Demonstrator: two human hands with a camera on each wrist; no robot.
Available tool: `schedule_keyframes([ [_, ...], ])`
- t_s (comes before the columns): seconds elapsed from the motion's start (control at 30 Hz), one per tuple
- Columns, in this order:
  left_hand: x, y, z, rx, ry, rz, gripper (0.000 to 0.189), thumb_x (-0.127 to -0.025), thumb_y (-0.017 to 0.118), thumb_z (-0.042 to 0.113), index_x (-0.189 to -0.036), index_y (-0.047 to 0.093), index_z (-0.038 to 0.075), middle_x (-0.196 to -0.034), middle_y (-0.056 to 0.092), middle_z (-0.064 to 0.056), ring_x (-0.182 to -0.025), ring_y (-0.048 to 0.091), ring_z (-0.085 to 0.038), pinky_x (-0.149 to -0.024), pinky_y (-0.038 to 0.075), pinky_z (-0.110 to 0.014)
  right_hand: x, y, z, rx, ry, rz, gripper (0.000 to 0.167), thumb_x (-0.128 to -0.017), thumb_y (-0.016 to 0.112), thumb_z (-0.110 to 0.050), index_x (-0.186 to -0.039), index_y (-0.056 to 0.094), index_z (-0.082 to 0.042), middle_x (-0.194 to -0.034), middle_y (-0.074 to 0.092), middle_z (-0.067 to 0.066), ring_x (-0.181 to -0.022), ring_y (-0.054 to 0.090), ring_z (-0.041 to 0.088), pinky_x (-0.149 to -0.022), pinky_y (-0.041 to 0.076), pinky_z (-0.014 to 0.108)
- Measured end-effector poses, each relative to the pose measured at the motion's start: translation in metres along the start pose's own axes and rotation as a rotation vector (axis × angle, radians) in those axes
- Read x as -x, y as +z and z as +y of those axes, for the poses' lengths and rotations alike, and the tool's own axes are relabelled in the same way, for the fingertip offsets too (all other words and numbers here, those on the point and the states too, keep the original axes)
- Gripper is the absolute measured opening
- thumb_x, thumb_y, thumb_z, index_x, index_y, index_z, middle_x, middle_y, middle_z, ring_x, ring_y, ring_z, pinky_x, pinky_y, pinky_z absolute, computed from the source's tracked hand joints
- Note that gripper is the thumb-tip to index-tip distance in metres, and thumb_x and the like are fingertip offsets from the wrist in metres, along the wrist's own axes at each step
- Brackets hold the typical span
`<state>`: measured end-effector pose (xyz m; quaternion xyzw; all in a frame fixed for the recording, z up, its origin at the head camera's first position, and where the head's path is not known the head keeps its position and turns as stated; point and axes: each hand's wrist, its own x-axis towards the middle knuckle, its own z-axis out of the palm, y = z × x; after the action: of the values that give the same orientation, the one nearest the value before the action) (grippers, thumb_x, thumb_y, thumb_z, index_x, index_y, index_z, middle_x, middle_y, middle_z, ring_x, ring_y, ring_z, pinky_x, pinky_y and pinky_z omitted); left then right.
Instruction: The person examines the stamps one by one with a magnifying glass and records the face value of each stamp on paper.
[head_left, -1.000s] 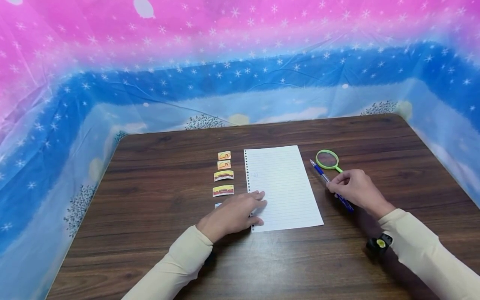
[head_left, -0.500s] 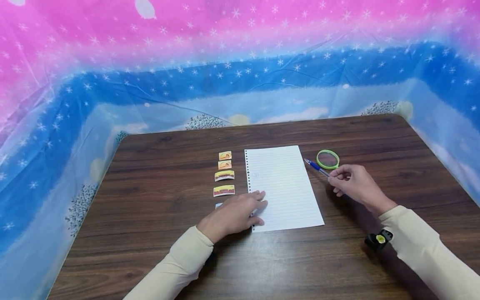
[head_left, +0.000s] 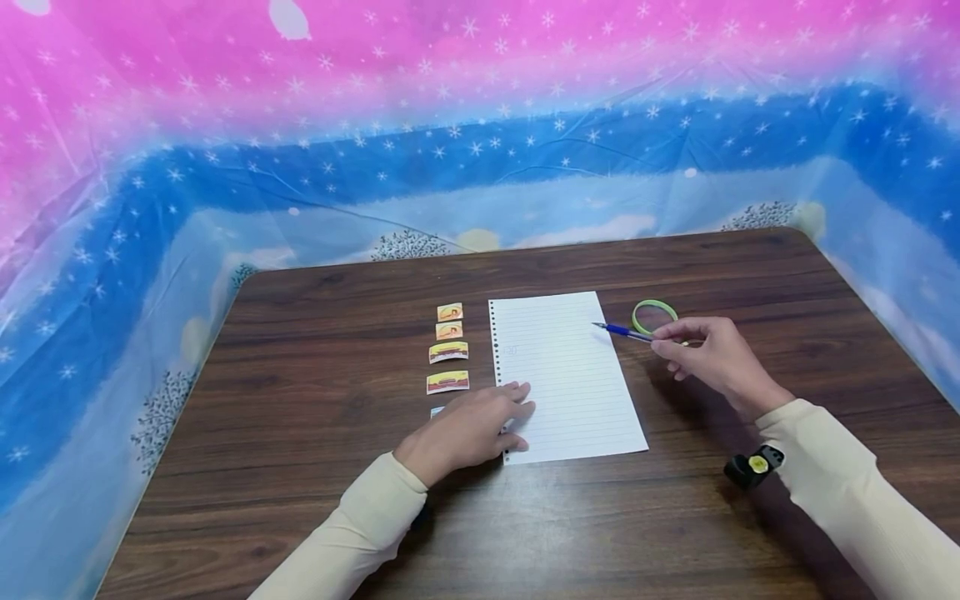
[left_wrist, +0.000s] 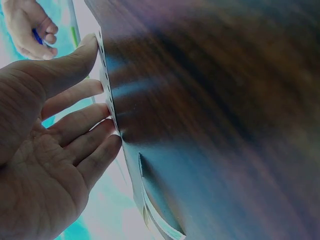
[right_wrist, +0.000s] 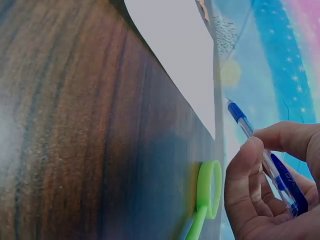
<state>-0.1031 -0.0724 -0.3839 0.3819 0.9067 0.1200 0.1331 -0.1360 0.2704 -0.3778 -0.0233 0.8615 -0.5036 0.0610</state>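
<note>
Between thumb and fingers, my right hand [head_left: 708, 358] pinches a blue pen [head_left: 624, 332], raised off the table and pointing left over the paper's right edge. The right wrist view shows the pen's clear barrel and blue clip [right_wrist: 287, 180] running back into the palm. My left hand [head_left: 472, 425] rests its fingertips on the lower left edge of a lined sheet of paper [head_left: 573, 383]; in the left wrist view those fingers [left_wrist: 90, 120] lie spread along the punched holes. Faint writing shows on the sheet's left side. A green magnifying glass [head_left: 637, 317] lies beyond the right hand, its handle mostly hidden.
Left of the paper, several small picture cards stand in a column: orange ones [head_left: 449, 331] at the back, yellow-and-red ones [head_left: 447, 382] nearer. Another card is partly covered by the left hand. A patterned cloth [head_left: 450, 150] hangs behind the brown table [head_left: 300, 400].
My right hand has lifted the pen off the table and swung its tip left over the paper. The magnifying glass and the left hand have stayed put.
</note>
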Motion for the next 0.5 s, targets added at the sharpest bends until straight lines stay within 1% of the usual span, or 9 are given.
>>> schedule_keyframes([
  [0.17, -0.0003, -0.0002, -0.0005, 0.008, -0.003, 0.0, 0.053, -0.095, 0.073, 0.031, -0.14, 0.061, 0.006, -0.153, 0.047, -0.015, -0.144, 0.041, -0.025, -0.114, 0.038, -0.038, -0.0015, 0.0, -0.0015, -0.036, -0.01, 0.047, 0.034, -0.094, 0.075, -0.024, -0.11, 0.069, 0.006, -0.09, 0.069, 0.024, -0.068, 0.068, 0.023, -0.065, 0.06, 0.035],
  [0.27, -0.0004, -0.0005, -0.0006, 0.006, -0.002, -0.001, 0.053, -0.095, 0.073, 0.031, -0.14, 0.061, 0.006, -0.153, 0.047, -0.015, -0.144, 0.041, -0.025, -0.114, 0.038, -0.038, -0.0029, -0.0002, -0.0015, -0.068, -0.023, 0.071, 0.035, -0.094, 0.075, -0.026, -0.11, 0.07, 0.005, -0.093, 0.07, 0.023, -0.069, 0.068, 0.021, -0.066, 0.06, 0.035],
  [0.5, -0.0008, -0.0004, -0.0005, -0.005, -0.009, -0.011, 0.053, -0.095, 0.072, 0.032, -0.141, 0.06, 0.008, -0.154, 0.046, -0.013, -0.144, 0.04, -0.024, -0.114, 0.038, -0.038, -0.0068, -0.0034, -0.0044, -0.16, -0.016, 0.059, 0.041, -0.093, 0.077, -0.024, -0.115, 0.068, 0.01, -0.098, 0.072, 0.005, -0.081, 0.074, 0.026, -0.073, 0.061, 0.034],
])
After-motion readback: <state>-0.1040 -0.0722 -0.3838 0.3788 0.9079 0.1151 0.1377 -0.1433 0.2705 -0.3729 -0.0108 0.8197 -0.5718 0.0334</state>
